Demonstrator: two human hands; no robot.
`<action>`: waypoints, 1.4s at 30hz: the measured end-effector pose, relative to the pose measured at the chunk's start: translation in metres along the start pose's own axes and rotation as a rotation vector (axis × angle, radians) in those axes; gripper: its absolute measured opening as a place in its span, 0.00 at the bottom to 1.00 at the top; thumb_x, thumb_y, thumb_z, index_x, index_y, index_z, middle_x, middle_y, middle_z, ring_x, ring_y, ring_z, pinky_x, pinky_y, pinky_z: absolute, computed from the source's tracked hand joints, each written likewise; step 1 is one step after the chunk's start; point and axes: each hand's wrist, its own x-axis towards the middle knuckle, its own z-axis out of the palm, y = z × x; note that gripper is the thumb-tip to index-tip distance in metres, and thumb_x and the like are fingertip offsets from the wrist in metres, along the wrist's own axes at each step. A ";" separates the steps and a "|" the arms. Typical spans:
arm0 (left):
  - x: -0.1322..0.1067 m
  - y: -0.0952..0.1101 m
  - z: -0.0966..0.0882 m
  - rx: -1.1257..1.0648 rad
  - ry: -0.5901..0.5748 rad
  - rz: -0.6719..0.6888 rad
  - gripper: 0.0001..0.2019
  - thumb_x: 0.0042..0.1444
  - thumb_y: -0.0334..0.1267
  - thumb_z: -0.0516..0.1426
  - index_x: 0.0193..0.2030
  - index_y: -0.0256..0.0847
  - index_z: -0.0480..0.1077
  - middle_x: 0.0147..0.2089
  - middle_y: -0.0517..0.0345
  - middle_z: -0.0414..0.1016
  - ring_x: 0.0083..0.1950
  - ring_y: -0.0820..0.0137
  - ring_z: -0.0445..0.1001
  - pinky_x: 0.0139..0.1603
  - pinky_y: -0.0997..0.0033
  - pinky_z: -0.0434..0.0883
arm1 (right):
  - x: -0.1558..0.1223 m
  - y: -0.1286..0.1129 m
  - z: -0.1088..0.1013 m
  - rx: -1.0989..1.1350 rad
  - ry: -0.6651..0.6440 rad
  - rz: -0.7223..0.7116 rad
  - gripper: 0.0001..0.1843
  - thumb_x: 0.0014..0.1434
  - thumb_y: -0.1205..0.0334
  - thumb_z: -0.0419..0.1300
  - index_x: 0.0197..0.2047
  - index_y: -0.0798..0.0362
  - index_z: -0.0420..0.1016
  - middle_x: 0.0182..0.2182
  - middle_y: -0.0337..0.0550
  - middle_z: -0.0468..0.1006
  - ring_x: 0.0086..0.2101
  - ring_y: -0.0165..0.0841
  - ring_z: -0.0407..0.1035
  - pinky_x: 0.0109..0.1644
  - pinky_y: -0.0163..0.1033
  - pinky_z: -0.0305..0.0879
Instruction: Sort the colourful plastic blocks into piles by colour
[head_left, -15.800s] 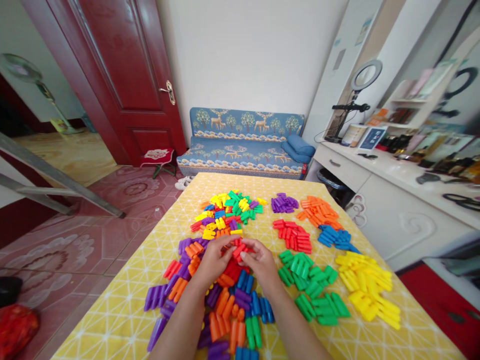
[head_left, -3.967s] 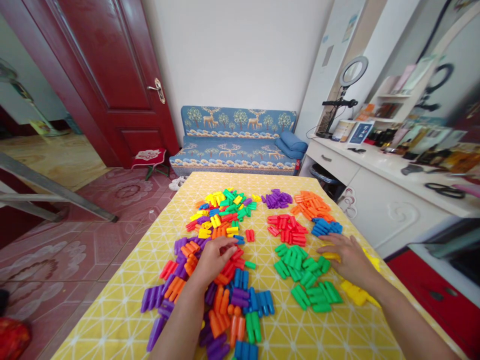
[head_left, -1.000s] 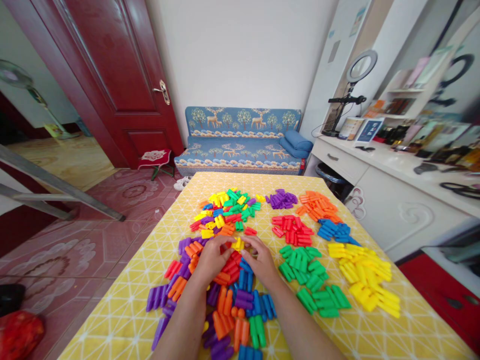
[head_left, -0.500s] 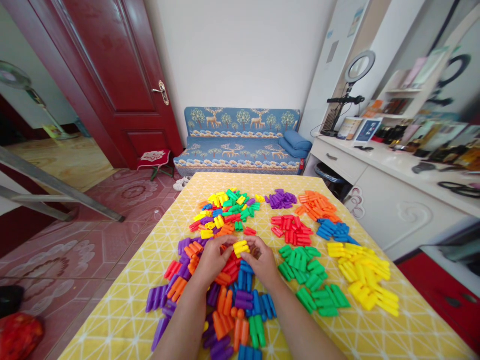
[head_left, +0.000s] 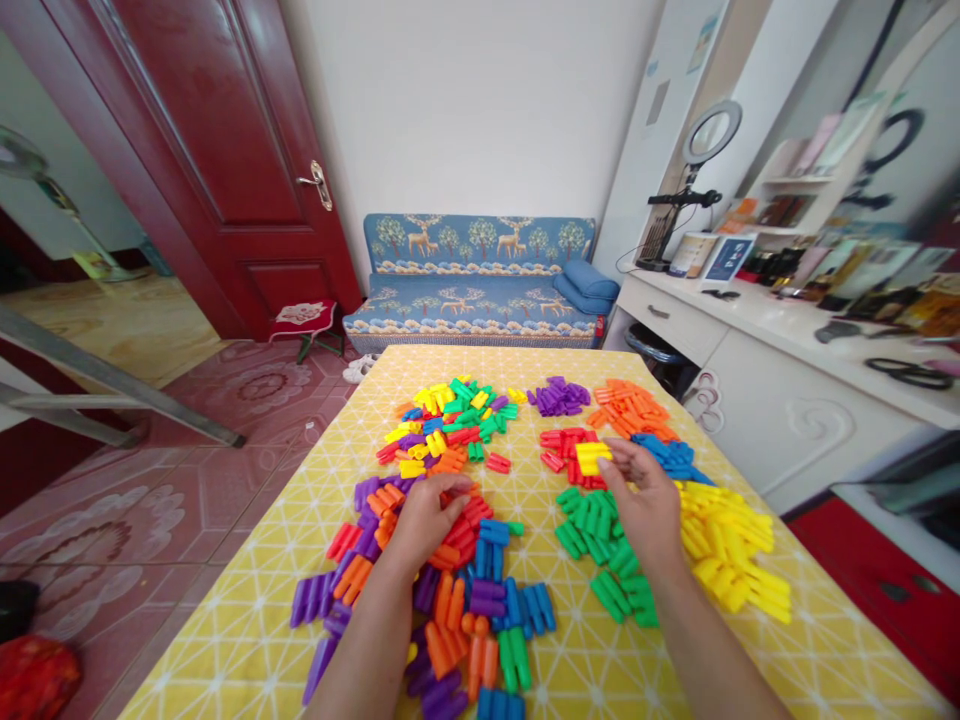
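My right hand (head_left: 641,505) hovers over the green block pile (head_left: 592,530) and pinches a yellow block (head_left: 592,458) between thumb and fingers. The sorted yellow pile (head_left: 731,550) lies just to its right. My left hand (head_left: 427,515) rests with curled fingers on the near mixed heap of blocks (head_left: 450,590), touching red and orange pieces; I cannot make out whether it holds one. A second mixed heap (head_left: 450,425) lies farther back. Sorted red (head_left: 561,445), purple (head_left: 559,397), orange (head_left: 628,405) and blue (head_left: 667,455) piles sit behind my right hand.
A yellow patterned cloth (head_left: 247,640) covers the table. Beyond it stands a blue sofa (head_left: 480,285). A white dresser (head_left: 765,390) with a ring light (head_left: 709,135) runs along the right. A red door (head_left: 225,150) and metal ladder rails (head_left: 112,390) are on the left.
My right hand has carried the yellow block from the middle of the near heap to the right, over the green pile. My left hand has stayed on the heap.
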 end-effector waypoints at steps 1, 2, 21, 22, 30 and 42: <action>0.000 0.000 0.000 0.000 -0.002 0.000 0.12 0.51 0.29 0.57 0.42 0.37 0.76 0.41 0.53 0.80 0.42 0.65 0.77 0.46 0.65 0.72 | 0.005 0.008 -0.018 -0.123 0.006 -0.028 0.20 0.54 0.49 0.59 0.45 0.53 0.75 0.36 0.45 0.78 0.36 0.36 0.72 0.43 0.42 0.67; 0.000 0.000 0.000 0.000 -0.003 0.000 0.12 0.51 0.29 0.57 0.42 0.38 0.76 0.41 0.53 0.80 0.42 0.65 0.77 0.46 0.65 0.72 | 0.009 0.017 -0.035 -0.247 -0.001 -0.044 0.20 0.54 0.48 0.58 0.44 0.52 0.76 0.34 0.44 0.78 0.35 0.37 0.72 0.42 0.43 0.67; -0.001 0.003 0.000 0.001 0.018 0.013 0.11 0.52 0.31 0.57 0.41 0.37 0.77 0.41 0.51 0.81 0.42 0.64 0.78 0.46 0.65 0.73 | -0.013 0.050 -0.078 -0.926 0.067 -0.326 0.12 0.56 0.59 0.53 0.38 0.50 0.78 0.40 0.47 0.76 0.40 0.44 0.67 0.43 0.49 0.60; -0.001 0.003 0.000 -0.003 0.017 0.014 0.11 0.52 0.31 0.57 0.41 0.37 0.77 0.41 0.52 0.81 0.42 0.64 0.78 0.46 0.65 0.73 | -0.016 0.040 -0.069 -0.822 0.051 -0.342 0.12 0.57 0.60 0.52 0.38 0.50 0.77 0.41 0.46 0.75 0.42 0.43 0.67 0.44 0.48 0.61; -0.001 -0.001 0.001 -0.011 0.011 0.025 0.12 0.52 0.30 0.57 0.42 0.38 0.77 0.41 0.53 0.81 0.42 0.66 0.78 0.45 0.66 0.73 | -0.067 -0.022 0.034 -0.321 -0.715 -0.113 0.23 0.54 0.64 0.59 0.55 0.46 0.69 0.48 0.44 0.70 0.30 0.29 0.69 0.38 0.37 0.67; -0.004 0.003 0.001 0.090 0.004 0.152 0.18 0.49 0.34 0.60 0.49 0.43 0.76 0.52 0.51 0.75 0.54 0.61 0.71 0.58 0.60 0.66 | -0.062 0.023 0.119 0.017 -0.343 0.111 0.26 0.51 0.62 0.58 0.55 0.55 0.67 0.47 0.50 0.73 0.32 0.32 0.69 0.39 0.41 0.69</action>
